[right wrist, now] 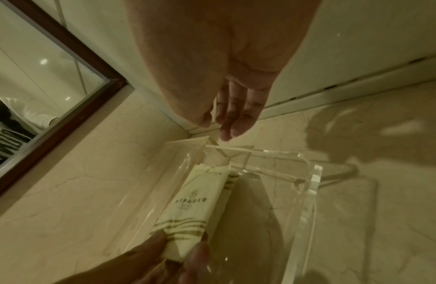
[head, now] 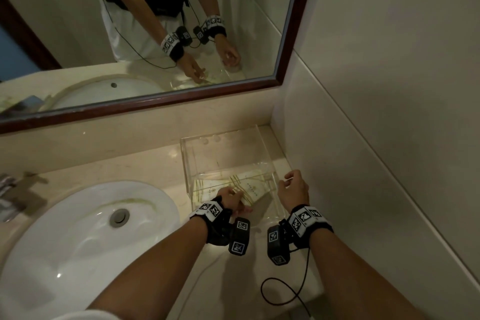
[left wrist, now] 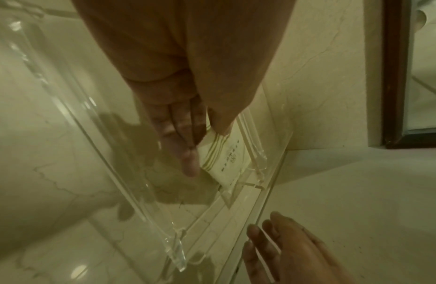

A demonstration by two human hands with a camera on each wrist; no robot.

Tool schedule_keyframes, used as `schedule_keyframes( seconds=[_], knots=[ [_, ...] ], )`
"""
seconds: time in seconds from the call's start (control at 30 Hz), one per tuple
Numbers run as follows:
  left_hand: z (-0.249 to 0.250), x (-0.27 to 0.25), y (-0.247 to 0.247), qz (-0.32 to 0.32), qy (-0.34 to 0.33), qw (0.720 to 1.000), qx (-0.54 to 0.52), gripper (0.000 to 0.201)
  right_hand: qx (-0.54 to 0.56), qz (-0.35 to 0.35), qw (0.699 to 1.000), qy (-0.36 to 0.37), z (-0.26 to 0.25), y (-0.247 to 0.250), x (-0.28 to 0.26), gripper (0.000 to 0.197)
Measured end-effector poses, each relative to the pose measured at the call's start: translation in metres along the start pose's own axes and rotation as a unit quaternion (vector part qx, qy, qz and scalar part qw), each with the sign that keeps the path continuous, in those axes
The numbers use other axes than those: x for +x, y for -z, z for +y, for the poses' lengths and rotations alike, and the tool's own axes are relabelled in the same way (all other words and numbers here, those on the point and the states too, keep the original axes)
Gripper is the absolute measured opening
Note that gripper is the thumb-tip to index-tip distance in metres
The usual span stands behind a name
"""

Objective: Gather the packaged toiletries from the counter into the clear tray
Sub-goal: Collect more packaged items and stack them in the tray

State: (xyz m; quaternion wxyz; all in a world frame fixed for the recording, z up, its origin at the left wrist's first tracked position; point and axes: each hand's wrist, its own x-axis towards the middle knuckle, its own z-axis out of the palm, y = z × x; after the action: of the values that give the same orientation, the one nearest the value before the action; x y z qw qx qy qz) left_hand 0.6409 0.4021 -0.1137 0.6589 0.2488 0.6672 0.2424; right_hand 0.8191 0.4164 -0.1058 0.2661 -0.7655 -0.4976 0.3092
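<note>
At lower left of the head view sits a white sink (head: 78, 236). Right of it, the left hand (head: 230, 199) pinches a cream striped packet (right wrist: 194, 207) by 1 end, the packet lying inside the clear tray (head: 197, 161) at centre. Further right, the right hand (head: 294, 189) hovers relaxed, grasping nothing, beside the tray's right wall.

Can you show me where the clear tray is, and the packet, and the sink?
clear tray (head: 220, 135): head view, on its far rim.
packet (right wrist: 197, 196): right wrist view, on its printed front.
sink (head: 78, 241): head view, on the white bowl.
</note>
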Motion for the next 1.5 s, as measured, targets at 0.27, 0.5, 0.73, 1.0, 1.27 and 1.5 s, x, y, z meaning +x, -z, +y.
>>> schedule_keyframes(
  seconds=[0.27, 0.5, 0.73, 1.0, 1.27, 1.5],
  knots=[
    [0.006, 0.003, 0.004, 0.055, 0.000, 0.997, -0.054, 0.027, -0.004, -0.013, 1.000, -0.004, -0.007, -0.008, 0.005, 0.009],
    [0.009, 0.003, 0.004, 0.079, 0.000, 0.991, -0.107, 0.028, -0.039, -0.077, 0.996, -0.010, -0.008, -0.021, 0.006, 0.007],
    [0.011, -0.005, 0.011, 0.060, -0.006, 0.998, -0.033, 0.019, -0.110, -0.146, 0.983, -0.007, -0.006, -0.032, 0.001, 0.020],
    [0.010, -0.014, 0.008, -0.057, 0.051, 0.997, -0.013, 0.020, -0.115, -0.149, 0.982, 0.012, -0.012, -0.032, 0.000, 0.020],
    [0.010, -0.014, 0.002, -0.040, 0.048, 0.998, -0.001, 0.016, -0.081, -0.167, 0.982, 0.025, -0.012, -0.023, -0.001, 0.019],
    [0.010, -0.015, 0.000, -0.018, 0.018, 0.999, -0.028, 0.022, -0.069, -0.163, 0.984, 0.017, -0.013, -0.015, 0.002, 0.015]
  ],
)
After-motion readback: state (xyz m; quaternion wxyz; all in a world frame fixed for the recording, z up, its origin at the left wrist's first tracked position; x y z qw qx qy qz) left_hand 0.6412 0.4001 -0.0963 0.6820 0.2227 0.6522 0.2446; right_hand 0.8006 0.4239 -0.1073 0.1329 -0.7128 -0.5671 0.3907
